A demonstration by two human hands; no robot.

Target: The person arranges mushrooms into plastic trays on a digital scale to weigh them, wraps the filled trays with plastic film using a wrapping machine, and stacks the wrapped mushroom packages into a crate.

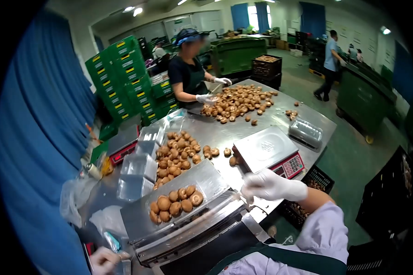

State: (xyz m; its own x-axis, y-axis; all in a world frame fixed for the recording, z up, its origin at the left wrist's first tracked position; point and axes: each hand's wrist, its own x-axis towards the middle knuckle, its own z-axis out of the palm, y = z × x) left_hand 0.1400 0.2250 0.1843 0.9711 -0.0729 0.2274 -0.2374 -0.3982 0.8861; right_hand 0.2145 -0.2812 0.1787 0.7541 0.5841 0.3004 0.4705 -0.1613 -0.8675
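My right hand (263, 185), in a white glove, is over the right end of the wrapping machine (192, 224), its fingers curled together; what they hold, if anything, is too blurred to tell. At the lower left edge my left hand (104, 261), also gloved, is smeared by motion beside the machine's left end. A clear tray of brown mushrooms (175, 205) rests on the machine's metal plate (211, 178) between the two hands. Behind it lies a pile of loose mushrooms (174, 153). A digital scale (266, 149) with a bare white top stands just beyond my right hand.
Empty clear trays (137, 169) are stacked left of the mushrooms. A co-worker (188, 68) in white gloves handles a larger mushroom heap (238, 101) across the metal table (307, 110). Green crates (124, 78) stand behind at left. Another person (330, 62) is beside a green bin (362, 98).
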